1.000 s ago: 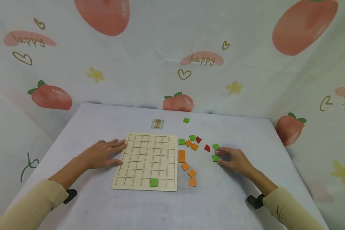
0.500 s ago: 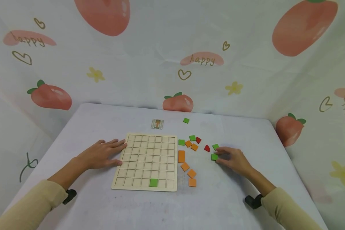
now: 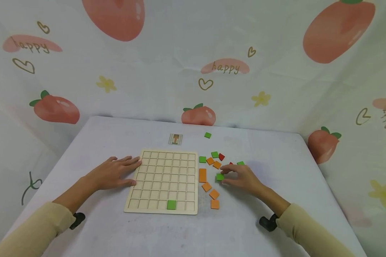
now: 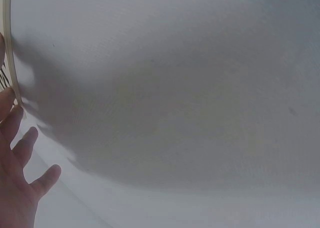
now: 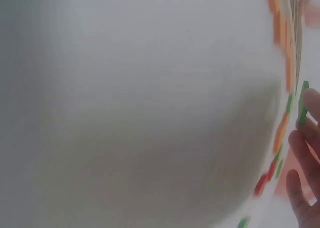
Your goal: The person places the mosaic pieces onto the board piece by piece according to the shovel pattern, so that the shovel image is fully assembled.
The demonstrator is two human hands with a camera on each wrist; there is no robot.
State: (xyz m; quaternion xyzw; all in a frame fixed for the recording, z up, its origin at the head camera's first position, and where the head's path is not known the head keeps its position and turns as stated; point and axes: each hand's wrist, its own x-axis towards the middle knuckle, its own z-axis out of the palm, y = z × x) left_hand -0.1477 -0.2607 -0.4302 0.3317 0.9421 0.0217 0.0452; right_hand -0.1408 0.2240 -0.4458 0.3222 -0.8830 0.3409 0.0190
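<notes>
A wooden grid board (image 3: pixel 163 180) lies on the white table, with one green tile (image 3: pixel 171 204) set in its bottom row. My left hand (image 3: pixel 114 173) rests flat at the board's left edge, fingers straight; the left wrist view shows its fingers (image 4: pixel 20 158) beside the board's rim. My right hand (image 3: pixel 239 177) pinches a green square tile (image 3: pixel 219 176) just right of the board, among loose tiles. The right wrist view is blurred but shows that green tile (image 5: pixel 303 102) at my fingertips.
Loose orange tiles (image 3: pixel 213 194), green tiles (image 3: pixel 214 154) and red pieces (image 3: pixel 221 156) lie scattered right of the board. One green tile (image 3: pixel 207 135) and a small pattern card (image 3: pixel 175 139) lie farther back. A printed cloth backdrop surrounds the table.
My right hand has carried the green tile leftward, from the right side of the loose pieces to near the board's right edge. The left hand has not moved.
</notes>
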